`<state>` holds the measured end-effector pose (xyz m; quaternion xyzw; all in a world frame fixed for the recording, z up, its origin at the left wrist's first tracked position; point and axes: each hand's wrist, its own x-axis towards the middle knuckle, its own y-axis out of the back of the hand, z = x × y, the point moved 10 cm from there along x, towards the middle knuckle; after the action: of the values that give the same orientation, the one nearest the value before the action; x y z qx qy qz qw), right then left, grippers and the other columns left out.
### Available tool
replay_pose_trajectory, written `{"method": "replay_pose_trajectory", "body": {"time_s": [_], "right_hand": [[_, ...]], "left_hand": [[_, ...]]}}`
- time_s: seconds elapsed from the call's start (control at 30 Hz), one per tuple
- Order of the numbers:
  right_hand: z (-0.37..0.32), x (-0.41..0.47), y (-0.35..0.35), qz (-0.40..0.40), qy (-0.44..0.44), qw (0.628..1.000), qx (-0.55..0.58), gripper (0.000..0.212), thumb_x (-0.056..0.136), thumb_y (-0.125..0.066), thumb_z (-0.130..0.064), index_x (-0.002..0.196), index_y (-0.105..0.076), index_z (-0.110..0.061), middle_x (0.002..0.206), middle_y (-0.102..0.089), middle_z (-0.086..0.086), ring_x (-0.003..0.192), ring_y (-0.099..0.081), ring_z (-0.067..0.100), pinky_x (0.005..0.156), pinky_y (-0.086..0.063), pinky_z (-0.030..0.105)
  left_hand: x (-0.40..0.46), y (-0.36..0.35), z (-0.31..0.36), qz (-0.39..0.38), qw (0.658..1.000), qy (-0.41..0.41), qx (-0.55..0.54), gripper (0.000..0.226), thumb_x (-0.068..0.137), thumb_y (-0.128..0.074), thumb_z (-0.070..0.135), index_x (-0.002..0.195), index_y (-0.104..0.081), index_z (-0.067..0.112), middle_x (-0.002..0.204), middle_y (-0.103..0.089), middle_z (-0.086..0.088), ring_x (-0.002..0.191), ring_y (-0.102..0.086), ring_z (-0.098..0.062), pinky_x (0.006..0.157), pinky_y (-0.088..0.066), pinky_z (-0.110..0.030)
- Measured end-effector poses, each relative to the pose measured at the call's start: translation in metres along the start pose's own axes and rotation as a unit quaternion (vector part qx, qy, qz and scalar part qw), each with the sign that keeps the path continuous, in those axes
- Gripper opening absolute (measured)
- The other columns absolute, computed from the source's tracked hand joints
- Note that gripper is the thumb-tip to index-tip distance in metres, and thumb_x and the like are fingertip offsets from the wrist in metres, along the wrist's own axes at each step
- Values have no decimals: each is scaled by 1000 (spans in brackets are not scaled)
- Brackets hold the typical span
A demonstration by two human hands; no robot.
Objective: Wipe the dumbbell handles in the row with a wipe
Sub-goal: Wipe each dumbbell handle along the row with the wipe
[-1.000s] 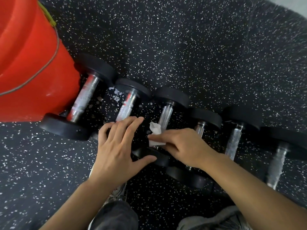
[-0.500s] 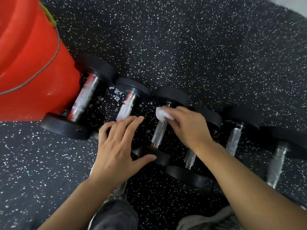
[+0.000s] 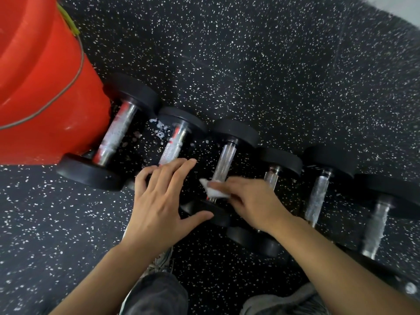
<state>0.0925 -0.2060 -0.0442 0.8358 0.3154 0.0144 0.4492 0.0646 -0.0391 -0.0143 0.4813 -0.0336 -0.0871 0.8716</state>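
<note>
Six dumbbells [image 3: 229, 169] lie side by side on the black speckled floor [image 3: 272, 64], the row running from upper left to lower right. Each handle's long axis runs from near the person up and away, tilted slightly to the right at the far end, with a black weight at each end.

The right hand [image 3: 252, 205] is closed on a small white wipe [image 3: 214, 191], pressing it against the near end of the third handle [image 3: 223, 163], just above that dumbbell's near weight. The rest of this ribbed metal handle shows bare above the wipe.

The left hand [image 3: 159, 201] lies flat with fingers spread wide, holding nothing; it rests over the near end of the second dumbbell [image 3: 176, 142], its thumb touching the near weight of the third.

A large red bucket [image 3: 41, 87] stands at the left, against the first dumbbell [image 3: 113, 137]. Small wet spots and white flecks lie on the floor between the first and second handles. The right forearm crosses over the near weight of the fourth dumbbell [image 3: 272, 176]. The last dumbbell [image 3: 375, 226] at the right is blurred. The person's knees and a shoe show at the bottom edge.
</note>
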Motion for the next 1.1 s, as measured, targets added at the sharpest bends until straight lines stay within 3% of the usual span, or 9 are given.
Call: {"method": "replay_pose_trajectory", "body": {"time_s": [0.1, 0.17, 0.3, 0.5, 0.67, 0.77, 0.9, 1.0, 1.1], "right_hand": [[-1, -3, -5, -7, -6, 999, 42, 54, 93, -62, -10, 139, -59, -38, 112, -68, -18, 94, -61, -5, 83, -46, 12], [7, 1, 14, 82, -39, 994, 65, 56, 94, -63, -7, 140, -58, -39, 108, -66, -19, 85, -60, -4, 75, -45, 10], [30, 15, 41, 199, -119, 972, 37, 47, 98, -61, -11, 140, -60, -33, 103, -69, -7, 87, -66, 12, 77, -54, 29], [20, 14, 20, 123, -68, 990, 3, 47, 98, -60, -17, 141, -58, -36, 100, -64, -17, 81, -63, 8, 74, -56, 33], [-13, -4, -4, -18, 35, 999, -23, 55, 93, -50, -23, 144, -51, -44, 125, -68, -16, 99, -68, 6, 83, -53, 20], [-4, 1, 18, 70, 5, 998, -1, 54, 93, -54, -17, 142, -55, -40, 111, -69, -13, 85, -62, -1, 74, -49, 14], [33, 17, 47, 198, -120, 973, 6, 48, 96, -60, -9, 139, -61, -32, 102, -67, -11, 81, -62, 9, 70, -44, 16], [32, 22, 31, 154, -128, 980, -8, 46, 98, -60, -17, 140, -59, -37, 103, -67, -13, 85, -62, 7, 70, -41, 16], [13, 9, 10, 74, -61, 995, 12, 53, 97, -59, -16, 142, -53, -45, 106, -67, -15, 87, -64, 7, 76, -51, 25]], "left_hand": [[1, -1, 0, 1, 1000, 0, -1, 103, 72, -74, 74, 153, -43, 19, 151, -51, 0, 131, -53, -21, 117, -21, -40], [0, -1, 0, 2, 1000, -3, 6, 104, 72, -75, 74, 153, -42, 19, 151, -51, 0, 131, -54, -22, 117, -23, -43], [1, -1, 1, 3, 1000, -6, 8, 104, 73, -76, 75, 153, -42, 19, 150, -51, 0, 130, -55, -22, 117, -24, -44], [0, 1, 0, 10, 1000, -6, 2, 102, 74, -70, 77, 153, -43, 18, 150, -51, 0, 128, -56, -21, 117, -23, -40], [0, -1, 0, 7, 1000, -7, 0, 102, 74, -70, 76, 152, -43, 17, 150, -52, -1, 132, -55, -22, 117, -21, -40], [0, -1, 0, 4, 1000, -7, 2, 102, 74, -70, 76, 153, -43, 18, 150, -51, 0, 132, -55, -22, 118, -20, -39], [1, -1, 0, 5, 1000, -7, 1, 102, 74, -71, 77, 153, -42, 19, 149, -52, 0, 132, -54, -22, 118, -21, -41], [0, -1, 0, 6, 1000, -8, 3, 102, 74, -71, 76, 153, -43, 18, 149, -52, -1, 131, -54, -22, 116, -24, -44], [0, -1, -2, 9, 1000, -5, 7, 102, 73, -71, 76, 152, -44, 18, 149, -53, -1, 131, -55, -22, 115, -26, -46]]}}
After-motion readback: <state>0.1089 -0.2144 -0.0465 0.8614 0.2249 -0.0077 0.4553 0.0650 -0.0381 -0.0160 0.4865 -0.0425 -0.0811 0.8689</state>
